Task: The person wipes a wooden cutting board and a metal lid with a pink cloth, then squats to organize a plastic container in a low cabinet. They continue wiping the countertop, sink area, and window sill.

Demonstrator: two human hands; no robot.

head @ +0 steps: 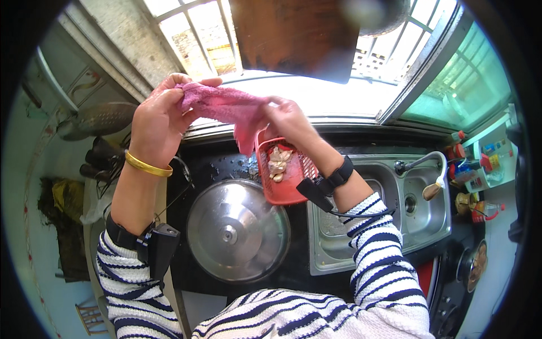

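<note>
A pink terry cloth (228, 103) is stretched between my two hands above the back of the black counter, in front of the window. My left hand (159, 112) pinches its left end between thumb and fingers. The right end is gripped by my right hand (288, 118), slightly blurred, and a loose corner of the cloth hangs down between them. Below my right hand stands a red plastic basket (286, 186) holding garlic (278, 163) and something red. A large round metal lid (238, 231) lies on the counter nearer to me.
A stainless steel double sink (379, 250) with a curved faucet (436, 159) lies to the right. Bottles (457, 150) and a white rack (491, 165) stand beyond it. A brown board (296, 38) is upright at the window. A perforated metal strainer (103, 120) hangs at left.
</note>
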